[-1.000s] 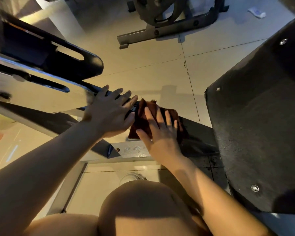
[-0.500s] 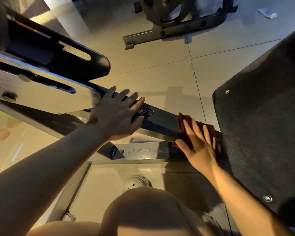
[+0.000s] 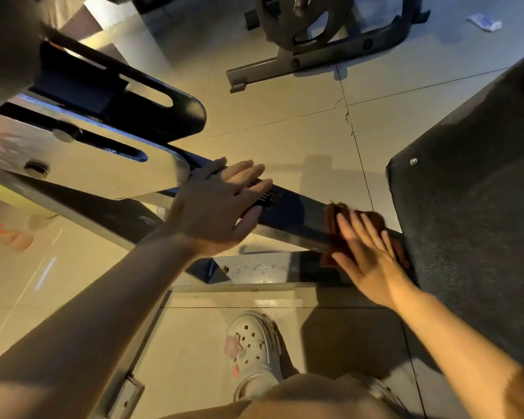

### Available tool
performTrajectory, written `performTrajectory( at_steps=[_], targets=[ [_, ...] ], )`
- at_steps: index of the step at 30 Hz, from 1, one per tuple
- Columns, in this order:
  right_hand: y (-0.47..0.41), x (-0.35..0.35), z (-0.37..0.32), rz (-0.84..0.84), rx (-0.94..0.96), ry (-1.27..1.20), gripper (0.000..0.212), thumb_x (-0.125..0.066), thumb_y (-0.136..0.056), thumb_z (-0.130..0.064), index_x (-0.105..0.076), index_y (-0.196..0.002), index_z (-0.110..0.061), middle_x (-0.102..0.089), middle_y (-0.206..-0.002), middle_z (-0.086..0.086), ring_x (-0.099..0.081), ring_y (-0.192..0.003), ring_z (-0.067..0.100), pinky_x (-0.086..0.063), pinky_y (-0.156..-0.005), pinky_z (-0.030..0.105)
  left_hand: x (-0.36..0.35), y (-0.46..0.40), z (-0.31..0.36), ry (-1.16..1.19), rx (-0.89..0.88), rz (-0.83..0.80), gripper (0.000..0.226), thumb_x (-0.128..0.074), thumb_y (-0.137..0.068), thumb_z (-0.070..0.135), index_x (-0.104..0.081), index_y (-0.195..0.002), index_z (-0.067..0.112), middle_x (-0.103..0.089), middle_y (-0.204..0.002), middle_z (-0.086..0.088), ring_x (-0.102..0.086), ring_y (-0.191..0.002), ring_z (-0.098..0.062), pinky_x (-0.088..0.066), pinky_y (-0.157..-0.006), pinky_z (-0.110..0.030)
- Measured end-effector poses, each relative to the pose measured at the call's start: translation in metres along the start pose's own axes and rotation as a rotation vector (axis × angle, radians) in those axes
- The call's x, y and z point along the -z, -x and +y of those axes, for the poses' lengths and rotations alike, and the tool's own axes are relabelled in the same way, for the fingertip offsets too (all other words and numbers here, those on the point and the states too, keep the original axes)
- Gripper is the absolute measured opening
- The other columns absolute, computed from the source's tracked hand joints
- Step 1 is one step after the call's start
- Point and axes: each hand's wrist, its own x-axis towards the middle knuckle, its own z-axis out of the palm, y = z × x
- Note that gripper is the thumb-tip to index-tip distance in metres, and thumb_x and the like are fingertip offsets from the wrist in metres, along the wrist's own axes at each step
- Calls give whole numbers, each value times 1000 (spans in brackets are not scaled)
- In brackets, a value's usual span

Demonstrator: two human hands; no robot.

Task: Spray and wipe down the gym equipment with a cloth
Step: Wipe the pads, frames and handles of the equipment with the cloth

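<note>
Fingers: right hand (image 3: 372,261) has its fingers (image 3: 350,228) straight and slightly spread, pressing flat on the cloth; left hand (image 3: 215,207) has its fingers (image 3: 245,173) straight and close together, laid flat on the beam with nothing held.
Cloth: a dark reddish-brown cloth (image 3: 335,219), folded and rumpled, lies draped over the beam under the right palm, its edges showing at the hand's 10 o'clock and 3 o'clock.
Beam: a dark metal beam (image 3: 300,213) of the gym machine runs from 10 o'clock down to 4 o'clock across the middle of the view; a small label on it sits just beside the left fingertips.
Hands apart: a bare stretch of beam lies between the left hand and the cloth.
Footplate: a large black textured footplate (image 3: 472,225) with bolts fills the 3 o'clock side, and the cloth's far edge touches or nearly touches it.
Bracket: a pale metal plate (image 3: 82,158) with dark slots and a black slotted arm (image 3: 152,98) above it lie at 9 to 10 o'clock.
Frame: a grey floor rail (image 3: 273,267) crosses below the beam.
Floor: tiled floor (image 3: 285,122); another machine's base with a wheel (image 3: 303,19) at 12 o'clock; a small white scrap (image 3: 484,22) at 1 o'clock.
Person: a pale clog (image 3: 254,349) at 6 o'clock, a knee below it.
</note>
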Motion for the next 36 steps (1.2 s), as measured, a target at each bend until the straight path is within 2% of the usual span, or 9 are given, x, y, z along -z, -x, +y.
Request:
performTrajectory(
  at_steps=[3, 8, 13, 17, 19, 23, 28, 31, 36],
  targets=[
    [18, -9, 42, 62, -58, 34, 72, -21, -89, -62, 2, -149, -28, 6, -158, -3, 5, -146, 18, -3, -116, 42, -10, 33, 18, -22, -81, 180, 48, -36, -98, 37, -54, -135, 13, -51, -142, -15, -45, -135, -31, -18, -114, -50],
    [23, -15, 33, 141, -107, 27, 68, -32, -94, -50, -8, -147, -15, -21, -156, 12, -20, -145, 31, -13, -117, 43, -20, 73, 9, -209, -5, 133, 57, -29, -100, 44, -27, -152, 21, -13, -161, -10, -9, -148, -26, 10, -117, -52],
    [12, -18, -49, 326, -26, -43, 56, -30, -101, -41, -36, -148, -11, -48, -144, 17, -42, -135, 40, -37, -106, 62, -28, 99, -10, -201, 357, 269, 67, -18, -99, 54, 7, -154, 24, 27, -157, 4, 17, -147, -18, 13, -114, -55],
    [-28, 6, -147, 459, 224, 3, 53, -58, -94, -32, -47, -142, -15, -57, -137, 13, -56, -121, 41, -49, -93, 58, -30, 101, -6, -104, 450, 211, 72, -12, -98, 59, 1, -153, 14, 31, -154, 2, 10, -146, -24, 3, -116, -59],
    [-46, 22, -182, 388, 313, 37, 62, -62, -91, -34, -40, -147, -21, -50, -144, 9, -50, -128, 37, -49, -95, 56, -30, 99, -3, -90, 472, 184, 73, -8, -97, 63, 5, -153, 18, 33, -154, 3, 11, -146, -25, 2, -116, -59],
    [-61, 16, -180, 209, 229, 48, 73, -35, -95, -60, 4, -153, -40, -4, -163, -5, -1, -150, 24, -5, -118, 53, -28, 100, -5, -72, 475, 151, 70, -5, -96, 65, 12, -153, 27, 33, -154, 5, 15, -146, -22, 7, -115, -56],
    [-38, 8, -111, 126, 89, 26, 72, -33, -93, -57, 13, -146, -39, 9, -160, -10, 9, -149, 15, 3, -122, 44, -29, 98, -5, -40, 454, 142, 70, -3, -95, 67, 4, -153, 28, 34, -153, 5, 11, -145, -27, 3, -114, -60],
    [-9, -1, -52, 123, 2, -54, 69, -27, -93, -64, 5, -149, -38, 3, -160, -10, 7, -147, 9, -4, -122, 47, -28, 99, -5, -23, 445, 135, 72, -4, -94, 69, -2, -154, 29, 31, -154, 3, 9, -146, -29, 1, -113, -64],
    [24, -15, -19, 191, -263, -111, 90, -12, -85, -77, -17, -155, -20, -21, -160, 11, -16, -147, 31, -14, -120, 51, -27, 97, 0, -43, 462, 141, 75, -6, -92, 71, 0, -154, 29, 33, -154, 2, 16, -145, -27, 6, -113, -63]
  ],
)
